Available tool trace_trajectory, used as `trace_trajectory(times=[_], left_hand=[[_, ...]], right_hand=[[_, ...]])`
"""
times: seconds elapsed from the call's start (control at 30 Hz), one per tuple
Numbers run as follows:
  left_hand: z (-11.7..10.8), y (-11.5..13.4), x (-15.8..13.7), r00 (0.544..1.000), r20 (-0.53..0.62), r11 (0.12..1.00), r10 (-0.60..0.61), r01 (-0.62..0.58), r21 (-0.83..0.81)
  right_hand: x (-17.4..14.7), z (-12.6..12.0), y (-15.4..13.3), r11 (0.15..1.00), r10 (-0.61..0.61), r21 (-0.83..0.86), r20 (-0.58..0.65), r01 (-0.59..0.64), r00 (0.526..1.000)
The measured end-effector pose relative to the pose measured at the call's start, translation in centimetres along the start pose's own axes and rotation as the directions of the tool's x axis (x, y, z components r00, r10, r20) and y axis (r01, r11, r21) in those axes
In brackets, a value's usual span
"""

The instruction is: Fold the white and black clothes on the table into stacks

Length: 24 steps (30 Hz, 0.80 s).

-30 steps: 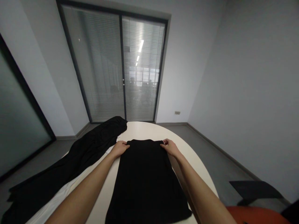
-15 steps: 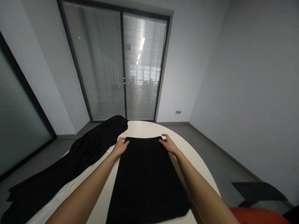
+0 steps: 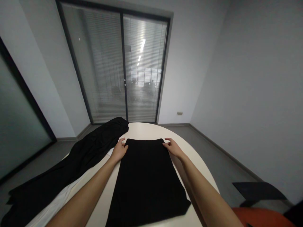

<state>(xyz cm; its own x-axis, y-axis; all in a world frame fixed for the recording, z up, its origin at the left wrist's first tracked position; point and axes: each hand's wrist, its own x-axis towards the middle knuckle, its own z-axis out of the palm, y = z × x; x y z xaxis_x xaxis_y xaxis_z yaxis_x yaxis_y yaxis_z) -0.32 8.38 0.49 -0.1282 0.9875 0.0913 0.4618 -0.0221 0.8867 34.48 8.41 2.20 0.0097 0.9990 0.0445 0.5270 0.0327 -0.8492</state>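
A black garment [image 3: 146, 179] lies flat on the white table [image 3: 142, 127], its narrower straight edge at the far side and its wider edge near me. Its exact kind cannot be told. At the far left corner is my left hand [image 3: 119, 150], thumb and fingers apart, right beside the cloth's edge. My right hand [image 3: 174, 147] is at the far right corner, also with fingers parted, the thumb tip at the edge of the fabric. Neither hand has cloth gripped in it.
Along the table's left side lies a crumpled heap of black clothing [image 3: 90, 151], with white cloth [image 3: 63, 197] under it. An orange chair seat [image 3: 260, 217] with a black armrest [image 3: 260, 190] stands at lower right. Beyond the table is a glass partition with blinds [image 3: 106, 69].
Both hands have drawn slightly outward, away from the garment's far corners, and their fingers have loosened from the cloth. The garment's near right corner now shows more clearly.
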Motion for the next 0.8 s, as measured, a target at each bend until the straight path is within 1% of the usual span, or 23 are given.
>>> trace_trajectory(times=[0.07, 0.13, 0.23, 0.3, 0.37, 0.47, 0.63, 0.73, 0.8], left_hand=[[-0.5, -0.1, -1.0, 1.000, -0.024, 0.995, -0.010, 0.012, 0.095], [-1.2, -0.1, -2.1, 0.999, -0.046, 0.981, -0.019, 0.028, 0.192], [-1.9, -0.1, -3.3, 0.998, -0.050, 0.956, -0.037, 0.050, 0.290], [-1.9, -0.1, -3.7, 0.998, -0.036, 0.948, -0.043, 0.052, 0.313], [-1.8, 0.0, -3.6, 0.999, -0.018, 0.951, -0.038, 0.042, 0.306], [-1.5, 0.3, -2.7, 1.000, -0.013, 0.967, -0.012, 0.015, 0.255], [-1.4, 0.9, -0.4, 0.997, -0.077, 0.982, 0.021, -0.006, 0.188], [-1.4, 0.6, 0.2, 0.997, -0.078, 0.982, 0.000, 0.015, 0.189], [-1.6, 0.2, -0.2, 0.996, -0.077, 0.976, -0.033, 0.049, 0.210]], right_hand=[[-0.8, -0.9, -0.2, 0.999, 0.047, -0.028, 0.057, -0.046, 0.997], [-1.6, -1.5, -0.3, 0.990, 0.104, -0.106, 0.094, -0.094, 0.990], [-2.5, -1.5, -0.1, 0.938, 0.156, -0.321, 0.055, -0.130, 0.986], [-2.7, -1.0, 0.1, 0.907, 0.149, -0.402, 0.029, -0.125, 0.988], [-2.7, -0.4, 0.1, 0.905, 0.127, -0.411, 0.016, -0.110, 0.992], [-2.2, -0.1, -0.4, 0.909, 0.080, -0.408, -0.024, -0.083, 0.997], [-0.5, 0.0, -1.8, 0.922, 0.006, -0.383, -0.130, -0.056, 0.992], [0.1, 0.5, -2.1, 0.929, 0.009, -0.363, -0.156, -0.065, 0.988], [0.1, 0.6, -1.9, 0.929, 0.049, -0.357, -0.128, -0.093, 0.991]])
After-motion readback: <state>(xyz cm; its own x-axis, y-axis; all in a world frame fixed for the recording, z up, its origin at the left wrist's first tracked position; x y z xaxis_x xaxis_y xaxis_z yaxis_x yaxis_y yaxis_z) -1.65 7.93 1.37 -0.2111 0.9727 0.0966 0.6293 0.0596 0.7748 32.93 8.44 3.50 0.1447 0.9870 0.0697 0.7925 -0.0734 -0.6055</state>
